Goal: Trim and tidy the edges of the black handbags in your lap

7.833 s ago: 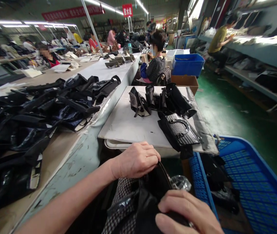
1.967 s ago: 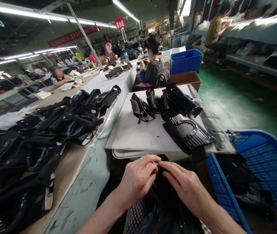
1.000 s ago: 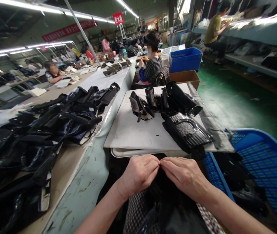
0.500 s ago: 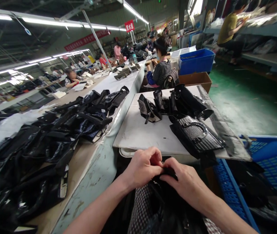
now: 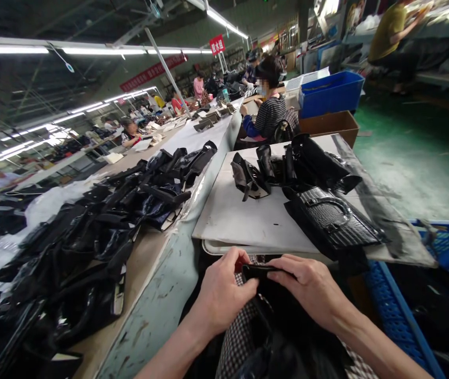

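Black soft material, formed as a bag-like piece with a straight, stiff-looking edge (image 5: pixel 261 271), is located at near centre, over the checked cloth (image 5: pixel 235 339) on the person's lap. The left hand (image 5: pixel 224 295) has thumb and curled fingers pinching the left end of that edge. The right hand (image 5: pixel 307 287) pinches the same edge farther right, fingers on top (its thumb is largely hidden).

Just beyond the hands stands a white-topped rectangular desk (image 5: pixel 243 221). At its right lies a glossy black crocodile-textured bag panel with a curved handle (image 5: pixel 332 223); smaller folded black pieces (image 5: pixel 250 176) sit farther back. A blue perforated plastic basket (image 5: pixel 400 313) at near right contains dark items. Along the left, a long brown-topped desk (image 5: pixel 151 258) carries heaped shiny black pieces (image 5: pixel 101 226).
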Demonstrator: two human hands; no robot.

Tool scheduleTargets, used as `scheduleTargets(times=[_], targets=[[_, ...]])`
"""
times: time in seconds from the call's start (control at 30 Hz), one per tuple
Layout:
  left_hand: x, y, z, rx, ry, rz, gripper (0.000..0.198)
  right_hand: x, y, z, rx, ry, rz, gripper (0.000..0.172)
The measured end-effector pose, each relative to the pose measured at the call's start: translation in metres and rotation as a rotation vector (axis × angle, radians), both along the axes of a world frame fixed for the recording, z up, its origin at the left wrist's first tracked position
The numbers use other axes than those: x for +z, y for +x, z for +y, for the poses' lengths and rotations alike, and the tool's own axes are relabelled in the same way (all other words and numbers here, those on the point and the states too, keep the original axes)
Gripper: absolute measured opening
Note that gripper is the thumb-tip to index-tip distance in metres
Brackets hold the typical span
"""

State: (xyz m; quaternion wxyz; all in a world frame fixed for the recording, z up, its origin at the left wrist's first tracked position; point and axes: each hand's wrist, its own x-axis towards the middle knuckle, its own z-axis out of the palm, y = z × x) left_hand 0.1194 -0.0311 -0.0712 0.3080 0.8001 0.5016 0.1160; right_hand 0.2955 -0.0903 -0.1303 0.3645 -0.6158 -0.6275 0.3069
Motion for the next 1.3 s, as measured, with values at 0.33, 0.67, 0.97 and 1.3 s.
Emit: scheduleTargets(times=[0.33,0.67,0.97,1.3], targets=[[-0.002,0.007,0.005,-0.238,0.133,0.059,0.01,-0.009,0.01,0.0,-0.043,0.045,-0.031,0.01],[-0.01,0.015,-0.001,-0.22,0.243,0.036,0.007,-0.013,0.012,-0.001,-0.029,0.097,-0.023,0.012],[-0.031,0.022,-0.009,-0.056,0.242,-0.3,0.014,-0.014,0.015,-0.003,-0.002,0.113,-0.091,0.012],[-0.03,0.011,-0.001,-0.301,0.084,-0.343,0.017,-0.014,0.019,-0.003,0.016,0.25,-0.051,0.016]])
